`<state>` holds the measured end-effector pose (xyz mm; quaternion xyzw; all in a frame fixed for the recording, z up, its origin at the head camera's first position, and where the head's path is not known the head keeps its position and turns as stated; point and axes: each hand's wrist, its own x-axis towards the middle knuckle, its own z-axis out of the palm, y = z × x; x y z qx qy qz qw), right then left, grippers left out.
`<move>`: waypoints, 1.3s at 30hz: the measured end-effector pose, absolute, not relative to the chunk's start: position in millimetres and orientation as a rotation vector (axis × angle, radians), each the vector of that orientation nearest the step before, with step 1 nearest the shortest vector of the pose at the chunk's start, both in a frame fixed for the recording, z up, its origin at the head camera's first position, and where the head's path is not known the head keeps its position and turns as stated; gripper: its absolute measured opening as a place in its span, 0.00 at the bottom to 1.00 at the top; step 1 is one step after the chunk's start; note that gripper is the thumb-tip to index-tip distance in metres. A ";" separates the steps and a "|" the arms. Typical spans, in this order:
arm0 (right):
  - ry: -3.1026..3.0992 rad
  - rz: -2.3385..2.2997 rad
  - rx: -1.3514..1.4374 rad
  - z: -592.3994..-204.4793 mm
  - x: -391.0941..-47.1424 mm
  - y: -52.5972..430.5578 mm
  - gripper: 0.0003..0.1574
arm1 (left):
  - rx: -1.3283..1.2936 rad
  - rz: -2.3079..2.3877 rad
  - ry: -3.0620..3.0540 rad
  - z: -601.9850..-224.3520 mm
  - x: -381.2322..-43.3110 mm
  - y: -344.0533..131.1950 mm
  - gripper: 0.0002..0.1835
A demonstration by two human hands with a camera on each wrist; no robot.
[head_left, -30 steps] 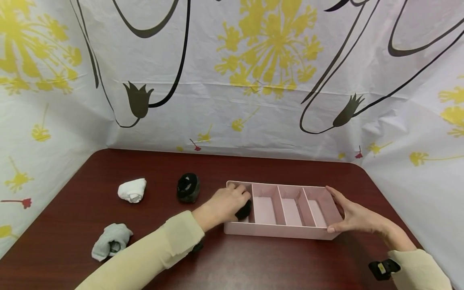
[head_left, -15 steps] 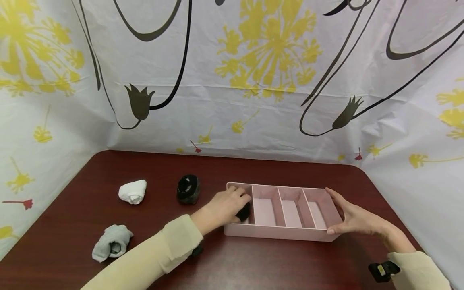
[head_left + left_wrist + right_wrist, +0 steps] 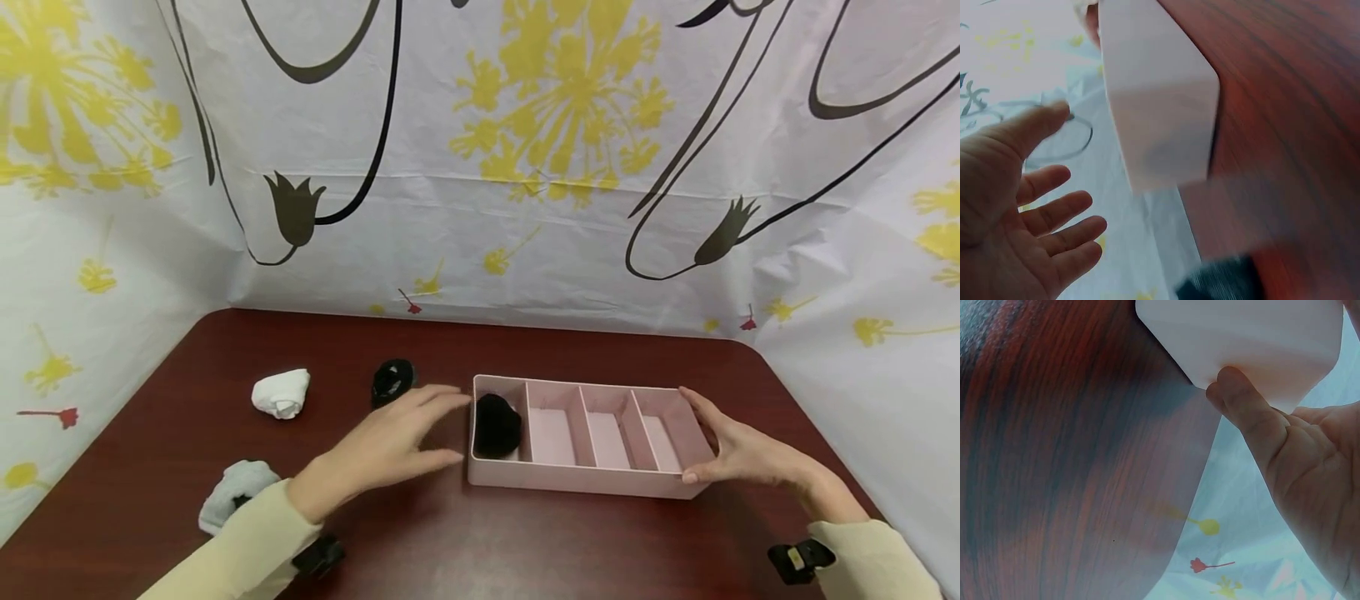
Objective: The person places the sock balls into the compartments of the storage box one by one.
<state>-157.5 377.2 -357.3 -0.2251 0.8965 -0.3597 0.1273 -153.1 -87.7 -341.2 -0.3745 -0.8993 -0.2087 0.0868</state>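
Note:
A pink box (image 3: 577, 481) divided into several compartments stands on the table. Its leftmost compartment holds a rolled-up black sock (image 3: 497, 427). Just left of the box, my left hand (image 3: 378, 446) is held with fingers and thumb spread, nothing between them. In the left wrist view the same hand (image 3: 1029, 219) shows an empty palm beside the end wall of the box (image 3: 1160, 125). My right hand (image 3: 761, 458) grips the box's right end, thumb on the front corner and fingers at the back. The right wrist view shows that thumb (image 3: 1235, 387) against the end wall.
Behind my left hand lies a dark rolled sock (image 3: 392, 380), partly covered by it. Farther left are a white rolled sock (image 3: 282, 393) and, partly behind my left sleeve, a grey one (image 3: 231, 493). A patterned sheet (image 3: 360, 267) hangs behind the brown table (image 3: 570, 550).
My left hand has let go of the black sock inside the left compartment and moved out leftward, its fingers spreading. The right hand stays on the box's end.

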 end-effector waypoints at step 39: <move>2.569 -1.088 -0.701 -359.2 -158.4 378.7 0.70 | -0.667 -0.584 -2.885 -394.7 -105.3 -267.3 0.50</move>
